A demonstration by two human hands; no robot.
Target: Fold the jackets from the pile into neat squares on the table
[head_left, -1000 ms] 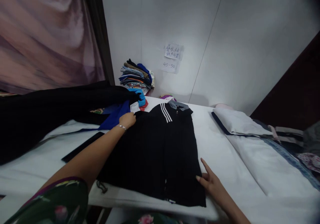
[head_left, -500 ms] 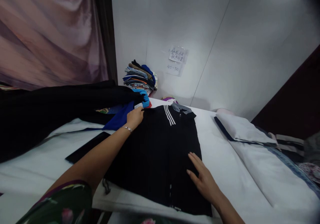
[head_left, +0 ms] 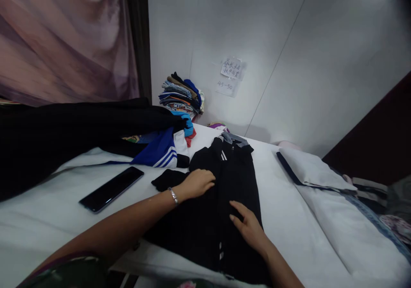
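A black zip jacket (head_left: 239, 185) with a grey collar and white shoulder stripes lies front up on the white-covered surface. Its left-side edge is folded inward, and part of a sleeve pokes out to the left. My left hand (head_left: 197, 182), a bracelet at its wrist, is closed on the fabric at the jacket's left half; its fingertips are partly hidden. My right hand (head_left: 249, 227) rests on the lower right front, fingers apart.
A phone (head_left: 112, 188) lies left of the jacket. Beyond it are a blue-and-white garment (head_left: 160, 153) and a heap of black clothing (head_left: 80, 125). Folded clothes (head_left: 180, 95) are stacked by the wall. Folded white garments (head_left: 314, 168) lie at right.
My left hand has come from the jacket's upper left edge down and inward, folding that side over. My right hand has slid slightly left. The phone and striped blue-and-white garment are more exposed.
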